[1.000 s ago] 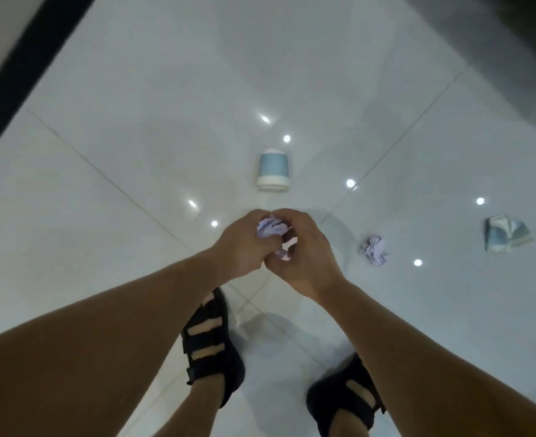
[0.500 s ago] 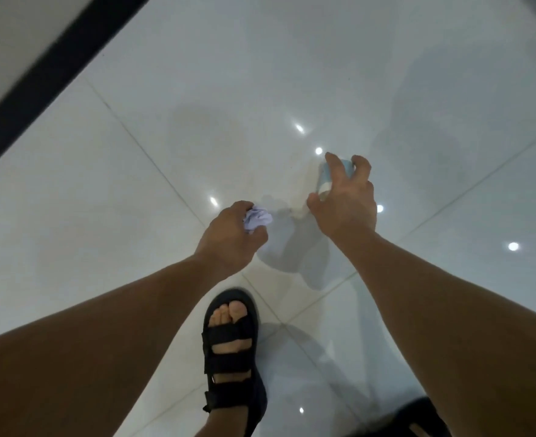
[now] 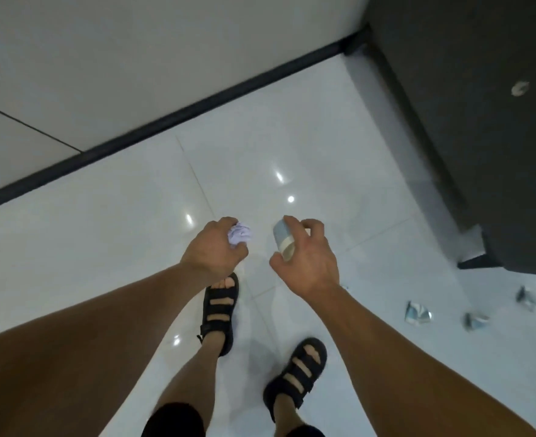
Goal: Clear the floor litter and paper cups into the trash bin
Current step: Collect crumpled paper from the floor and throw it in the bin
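you are partway through, by the look of it: your left hand (image 3: 213, 247) has its fingers curled tight round a crumpled lilac paper wad (image 3: 240, 234), and your right hand (image 3: 307, 260) grips a pale blue paper cup (image 3: 284, 241) lying on its side, forefinger over the top and thumb beneath, the other fingers loosely bent. both loads are held above the glossy white floor (image 3: 102, 247), near each other at about twelve o'clock from your feet. the trash bin is not in view, so i judge these two pieces picked up but not yet cleared. more is left: three crushed blue-and-white bits lie on the tiles at about four o'clock from your right hand, the nearest scrap (image 3: 418, 312), the middle scrap (image 3: 476, 321) just beside it and the far scrap (image 3: 525, 296) beyond. they look like flattened cups, though blur makes that uncertain. for room, the black baseboard (image 3: 165, 127) runs from nine o'clock up to one o'clock, well ahead of your hands, and a dark cabinet (image 3: 465, 121) fills the one-to-three o'clock corner, its lower edge near the scraps. open tile lies ahead and to your left. on the right, mind that cabinet edge when you stoop, and with both hands full you likely need the bin first.
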Tool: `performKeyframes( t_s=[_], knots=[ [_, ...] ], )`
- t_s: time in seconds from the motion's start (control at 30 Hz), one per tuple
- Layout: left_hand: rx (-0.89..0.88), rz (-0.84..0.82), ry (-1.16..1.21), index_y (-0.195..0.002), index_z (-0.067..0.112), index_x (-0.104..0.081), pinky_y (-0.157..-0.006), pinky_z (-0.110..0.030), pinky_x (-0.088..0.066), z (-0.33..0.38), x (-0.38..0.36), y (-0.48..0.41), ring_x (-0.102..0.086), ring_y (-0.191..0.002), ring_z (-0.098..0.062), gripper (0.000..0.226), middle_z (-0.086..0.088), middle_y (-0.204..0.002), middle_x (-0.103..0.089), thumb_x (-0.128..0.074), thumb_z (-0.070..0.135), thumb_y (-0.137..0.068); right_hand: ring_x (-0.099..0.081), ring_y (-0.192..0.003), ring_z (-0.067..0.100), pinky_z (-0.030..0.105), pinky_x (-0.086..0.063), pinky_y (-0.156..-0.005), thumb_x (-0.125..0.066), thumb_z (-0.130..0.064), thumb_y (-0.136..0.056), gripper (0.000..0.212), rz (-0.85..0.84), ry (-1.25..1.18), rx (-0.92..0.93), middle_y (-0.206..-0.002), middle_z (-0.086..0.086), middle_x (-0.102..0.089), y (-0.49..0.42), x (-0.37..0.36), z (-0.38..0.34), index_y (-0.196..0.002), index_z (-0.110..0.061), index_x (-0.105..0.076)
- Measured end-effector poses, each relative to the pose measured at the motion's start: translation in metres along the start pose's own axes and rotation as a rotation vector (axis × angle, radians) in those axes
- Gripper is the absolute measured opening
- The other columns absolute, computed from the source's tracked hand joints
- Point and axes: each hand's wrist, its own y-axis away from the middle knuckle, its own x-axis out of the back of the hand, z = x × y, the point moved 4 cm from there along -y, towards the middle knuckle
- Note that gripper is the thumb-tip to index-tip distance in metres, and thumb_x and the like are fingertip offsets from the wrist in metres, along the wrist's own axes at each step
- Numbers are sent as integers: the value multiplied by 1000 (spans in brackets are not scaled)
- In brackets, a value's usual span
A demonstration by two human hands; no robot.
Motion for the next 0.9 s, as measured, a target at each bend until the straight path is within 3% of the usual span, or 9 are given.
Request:
performKeyframes(
  t_s=[0.13, 0.23, 0.4, 0.53, 0.77, 0.9],
  knots=[
    [21, 118, 43, -105, 4, -60, -73, -24, -44, 29, 78, 93, -62, -85, -24, 21, -14, -96, -66, -59, 13, -86, -51, -100, 25, 30, -43, -74, -64, -40, -79, 68, -45, 69, 104, -129, 2, -37, 52, 75, -72, -137, -21, -34],
    [46, 208, 87, -118, 1, -57, -82, -26, -44, 40, 129, 168, -60, -98, -26, 31, -14, -108, -65, -59, 15, -89, -49, -103, 25, 32, -45, -78, -64, -35, -78, 66, -84, 171, 256, -129, 3, -38, 92, 117, -127, -135, -19, -37],
    [139, 387, 210, -117, 7, -55, -83, -27, -43, 29, 189, 300, -59, -99, -25, 30, -9, -107, -62, -59, 16, -89, -46, -110, 28, 36, -46, -84, -65, -32, -78, 66, -164, 294, 439, -134, 4, -35, 163, 148, -219, -138, -22, -39],
    [289, 517, 301, -135, 11, -47, -93, -34, -47, -22, 222, 411, -58, -108, -26, 51, -9, -123, -59, -62, 23, -87, -50, -107, 27, 34, -45, -82, -65, -36, -79, 70, -273, 347, 597, -133, 3, -36, 218, 137, -311, -141, -23, -35],
    [506, 810, 401, -131, 14, -51, -80, -30, -48, -142, 267, 591, -60, -98, -25, 50, -9, -117, -63, -62, 25, -84, -51, -108, 27, 36, -46, -86, -68, -37, -77, 70, -345, 459, 994, -134, 3, -38, 340, 71, -492, -138, -21, -39],
    [566, 949, 465, -131, 14, -51, -80, -32, -51, -216, 284, 681, -62, -96, -25, 50, -9, -117, -62, -61, 23, -83, -52, -107, 28, 32, -43, -82, -67, -37, -77, 70, -356, 526, 1148, -133, 3, -39, 413, 9, -580, -138, -21, -39]
  ],
)
